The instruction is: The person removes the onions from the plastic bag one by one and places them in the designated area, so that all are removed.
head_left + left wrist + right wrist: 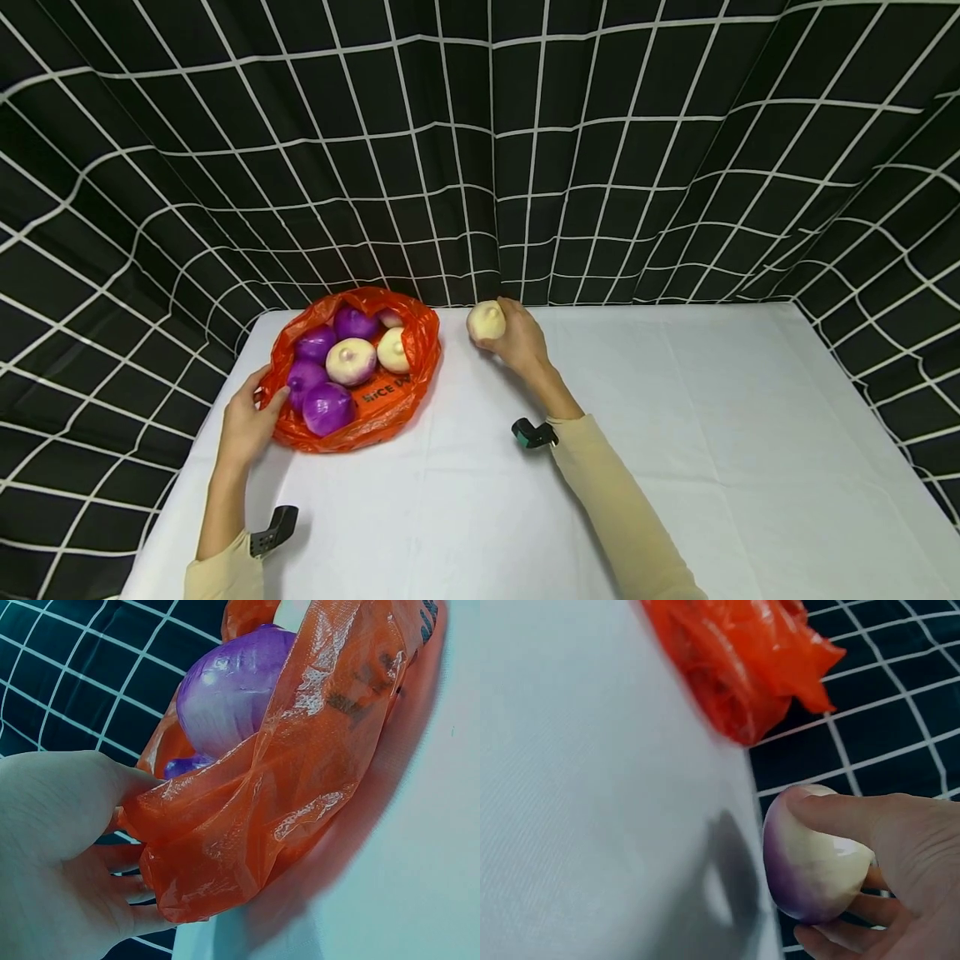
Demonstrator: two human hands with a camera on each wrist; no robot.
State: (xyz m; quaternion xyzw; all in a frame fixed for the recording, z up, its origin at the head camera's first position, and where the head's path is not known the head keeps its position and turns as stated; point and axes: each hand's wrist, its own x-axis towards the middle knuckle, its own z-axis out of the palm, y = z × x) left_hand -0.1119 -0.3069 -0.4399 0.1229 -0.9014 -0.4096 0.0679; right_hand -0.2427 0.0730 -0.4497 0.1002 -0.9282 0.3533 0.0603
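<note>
On the left of the table, an open red plastic bag [431, 350] holds several glossy purple round vegetables [328, 408] and several white-and-purple turnips [351, 361]. My left hand [251, 417] pinches the bag's left rim; in the left wrist view the thumb lies at the rim and the fingers go behind the plastic [217, 840]. To the right of the bag, near the table's back edge, my right hand [519, 337] grips a single turnip [486, 322]. The right wrist view shows this turnip [810, 855] with one purple side, the thumb across its top and fingers beneath.
A white cloth [720, 450] covers the table. Black curtains with a white grid [495, 158] stand behind the back edge and along both sides. Dark wrist devices [534, 433] sit at both cuffs. Printed dark letters [386, 390] show on the bag's inside.
</note>
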